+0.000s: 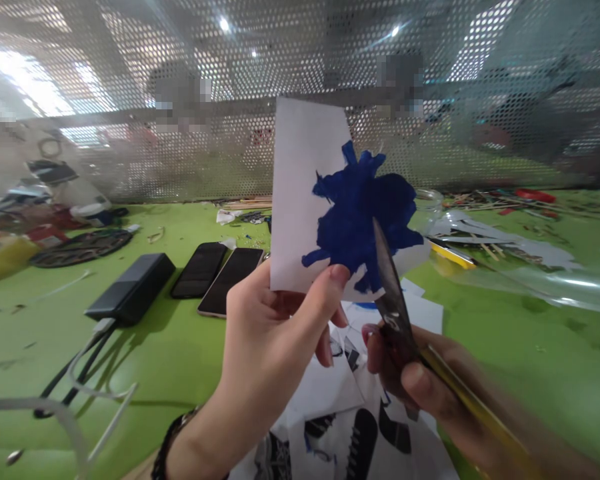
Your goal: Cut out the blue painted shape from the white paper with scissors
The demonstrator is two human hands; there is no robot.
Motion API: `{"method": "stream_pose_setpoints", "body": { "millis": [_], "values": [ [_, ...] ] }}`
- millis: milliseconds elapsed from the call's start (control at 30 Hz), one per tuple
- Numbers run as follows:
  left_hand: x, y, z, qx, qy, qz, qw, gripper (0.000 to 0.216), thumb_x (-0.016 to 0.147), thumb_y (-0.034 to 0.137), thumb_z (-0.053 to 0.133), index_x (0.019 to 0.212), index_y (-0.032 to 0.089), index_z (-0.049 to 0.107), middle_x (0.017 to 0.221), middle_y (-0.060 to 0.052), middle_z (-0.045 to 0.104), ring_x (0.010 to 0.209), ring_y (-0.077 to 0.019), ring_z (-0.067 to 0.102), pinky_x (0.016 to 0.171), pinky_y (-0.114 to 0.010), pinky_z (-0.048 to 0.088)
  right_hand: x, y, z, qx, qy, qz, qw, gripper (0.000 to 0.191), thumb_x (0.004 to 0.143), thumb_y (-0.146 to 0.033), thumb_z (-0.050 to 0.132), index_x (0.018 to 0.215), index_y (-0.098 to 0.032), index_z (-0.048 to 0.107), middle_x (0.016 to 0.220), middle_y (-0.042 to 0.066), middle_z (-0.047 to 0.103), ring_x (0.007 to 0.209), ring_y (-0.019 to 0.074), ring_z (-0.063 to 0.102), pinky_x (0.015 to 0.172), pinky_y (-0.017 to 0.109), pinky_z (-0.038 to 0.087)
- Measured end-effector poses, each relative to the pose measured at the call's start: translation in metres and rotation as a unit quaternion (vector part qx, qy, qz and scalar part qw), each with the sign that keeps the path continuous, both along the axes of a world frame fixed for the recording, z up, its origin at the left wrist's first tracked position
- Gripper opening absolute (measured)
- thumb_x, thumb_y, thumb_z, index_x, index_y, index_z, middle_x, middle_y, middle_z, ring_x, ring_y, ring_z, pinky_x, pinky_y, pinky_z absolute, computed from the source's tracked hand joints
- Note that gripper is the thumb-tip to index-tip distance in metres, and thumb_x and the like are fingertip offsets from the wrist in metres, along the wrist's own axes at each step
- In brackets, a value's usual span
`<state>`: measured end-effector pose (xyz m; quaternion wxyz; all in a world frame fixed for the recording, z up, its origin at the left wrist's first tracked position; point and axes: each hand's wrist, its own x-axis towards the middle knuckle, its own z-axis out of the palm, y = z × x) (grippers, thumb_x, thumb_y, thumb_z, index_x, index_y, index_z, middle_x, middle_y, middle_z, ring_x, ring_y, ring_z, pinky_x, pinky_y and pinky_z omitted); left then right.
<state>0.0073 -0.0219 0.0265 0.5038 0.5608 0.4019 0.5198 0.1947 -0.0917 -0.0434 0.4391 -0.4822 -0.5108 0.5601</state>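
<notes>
My left hand [285, 327] pinches the lower edge of a white sheet of paper [295, 193], thumb in front and fingers behind. A dark blue painted shape [355, 213] with jagged arms covers much of the sheet's right side, and parts of its outline have been cut free. In my right hand [420, 373] is a pair of scissors [395, 300] with yellow handles, its blades pointing up at the lower right of the blue shape. Whether paper lies between the blades is hard to tell. Printed paper scraps [360, 433] lie beneath both hands.
On the green table [180, 367] to the left are two phones [200, 270], a black power bank [130, 287] with cables and a dark round mat [80, 248]. A yellow cutter [450, 253], clear plastic and paper offcuts [510, 240] lie right. A perforated metal screen [205, 153] stands behind.
</notes>
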Motion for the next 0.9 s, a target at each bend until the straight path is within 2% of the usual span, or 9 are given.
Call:
{"method": "stream_pose_setpoints", "body": {
  "millis": [200, 333, 600, 733, 900],
  "values": [
    [0.0001, -0.0002, -0.0007, -0.013, -0.015, -0.008, 1.0, 0.03, 0.097, 0.028, 0.083, 0.072, 0.019, 0.068, 0.046, 0.006, 0.063, 0.033, -0.006, 0.054, 0.036, -0.011, 0.044, -0.002, 0.0015, 0.0034, 0.032, -0.023, -0.01, 0.999, 0.066, 0.094, -0.091, 0.07, 0.09, -0.025, 0.069, 0.076, 0.001, 0.059, 0.067, 0.0181, 0.046, 0.059, 0.03, 0.036],
    [0.0, 0.0003, -0.0012, -0.018, -0.026, -0.019, 0.999, 0.03, 0.098, 0.029, 0.083, 0.073, 0.019, 0.069, 0.049, 0.005, 0.065, 0.034, -0.0058, 0.055, 0.037, -0.011, 0.044, -0.0006, 0.0001, 0.0034, 0.03, -0.032, 0.005, 0.999, 0.066, 0.097, -0.091, 0.066, 0.093, -0.025, 0.07, 0.077, 0.001, 0.061, 0.066, 0.0183, 0.047, 0.059, 0.03, 0.036],
    [0.0002, 0.0024, -0.0028, -0.027, -0.048, -0.046, 0.997, 0.035, 0.099, 0.027, 0.083, 0.07, 0.019, 0.067, 0.052, 0.006, 0.065, 0.035, -0.0043, 0.054, 0.037, -0.01, 0.043, 0.0011, -0.0001, -0.0034, 0.04, 0.008, 0.009, 0.999, 0.059, 0.098, -0.084, 0.071, 0.091, -0.026, 0.071, 0.073, -0.001, 0.057, 0.064, 0.0162, 0.044, 0.056, 0.028, 0.031],
    [-0.0018, 0.0036, -0.0044, -0.037, -0.07, -0.061, 0.995, 0.039, 0.102, 0.028, 0.082, 0.068, 0.018, 0.066, 0.056, 0.005, 0.067, 0.036, -0.0041, 0.056, 0.037, -0.01, 0.044, 0.0001, 0.0029, -0.0027, 0.024, 0.007, 0.009, 1.0, 0.062, 0.095, -0.087, 0.073, 0.093, -0.025, 0.072, 0.076, -0.001, 0.056, 0.066, 0.0164, 0.042, 0.056, 0.027, 0.035],
    [-0.0015, 0.0036, -0.0057, -0.059, -0.086, -0.089, 0.991, 0.04, 0.106, 0.029, 0.079, 0.07, 0.017, 0.066, 0.057, 0.005, 0.066, 0.037, -0.0033, 0.054, 0.039, -0.01, 0.045, -0.0014, 0.0012, -0.0028, 0.016, 0.014, -0.002, 1.0, 0.066, 0.09, -0.091, 0.075, 0.093, -0.025, 0.075, 0.081, 0.001, 0.06, 0.068, 0.0172, 0.046, 0.057, 0.025, 0.046]
  ]
}}
